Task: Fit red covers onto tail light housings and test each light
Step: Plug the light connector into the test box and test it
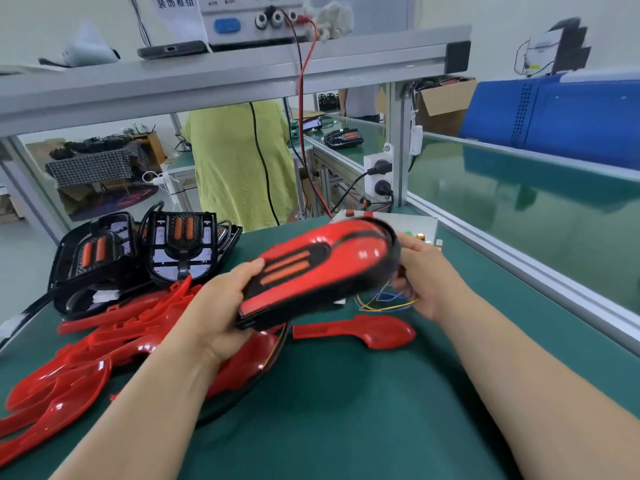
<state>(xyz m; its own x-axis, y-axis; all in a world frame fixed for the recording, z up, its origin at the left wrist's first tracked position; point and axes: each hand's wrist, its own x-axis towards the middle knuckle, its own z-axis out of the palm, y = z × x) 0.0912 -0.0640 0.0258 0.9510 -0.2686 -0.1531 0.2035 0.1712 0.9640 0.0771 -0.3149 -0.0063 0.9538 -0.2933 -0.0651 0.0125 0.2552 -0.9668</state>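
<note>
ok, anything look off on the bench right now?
Nothing broken or spilled. Only untidiness: the red covers lie in a loose heap at left, one stray cover sits apart on the mat below the tail light held by left hand and right hand; its wires dangle loose.

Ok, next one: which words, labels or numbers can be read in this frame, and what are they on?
"装饰框组": printed on the white paper sign standing on the upper shelf; its top edge is cropped.
Front panel of the power supply: small markings, too blurred to read.
On the grey control box: no readable labels.
On the tail light: no text seen.
</note>
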